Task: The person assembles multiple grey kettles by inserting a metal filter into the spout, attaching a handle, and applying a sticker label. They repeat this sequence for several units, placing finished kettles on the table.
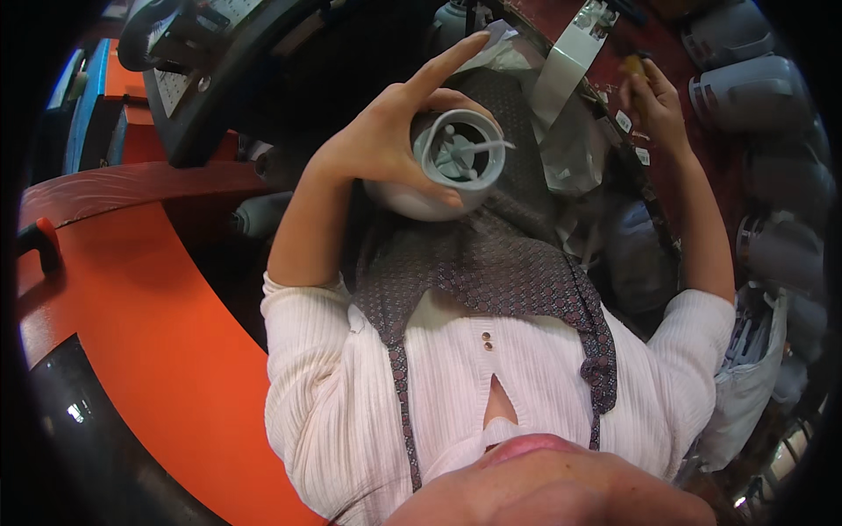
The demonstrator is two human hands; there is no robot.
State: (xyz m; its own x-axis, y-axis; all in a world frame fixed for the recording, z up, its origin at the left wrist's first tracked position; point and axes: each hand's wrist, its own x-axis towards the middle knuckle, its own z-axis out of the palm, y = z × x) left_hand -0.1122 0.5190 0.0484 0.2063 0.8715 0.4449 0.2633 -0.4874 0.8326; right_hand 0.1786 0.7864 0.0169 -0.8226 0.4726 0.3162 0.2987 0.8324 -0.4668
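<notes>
My left hand (386,131) is wrapped round a grey, round-bodied jug (408,202), thumb at the near side and index finger stretched out past it. Its round neck (503,167) is open and tilted toward me. Inside the mouth sits a pale, spoked plastic piece (456,154), one thin arm of which reaches over the rim. Out to the far right, my right hand (656,101) is closed on a small yellow-handled tool (633,67) with a dark end; its exact kind is too blurred to make out. It is held over the reddish tabletop (614,74).
Several grey jugs (754,92) stand or lie along the right side. A clear plastic bag (570,158) hangs at the table edge near a shiny strip (572,66). On the left are an orange panel (167,342) and a dark machine (210,96). A white bag (745,394) is at lower right.
</notes>
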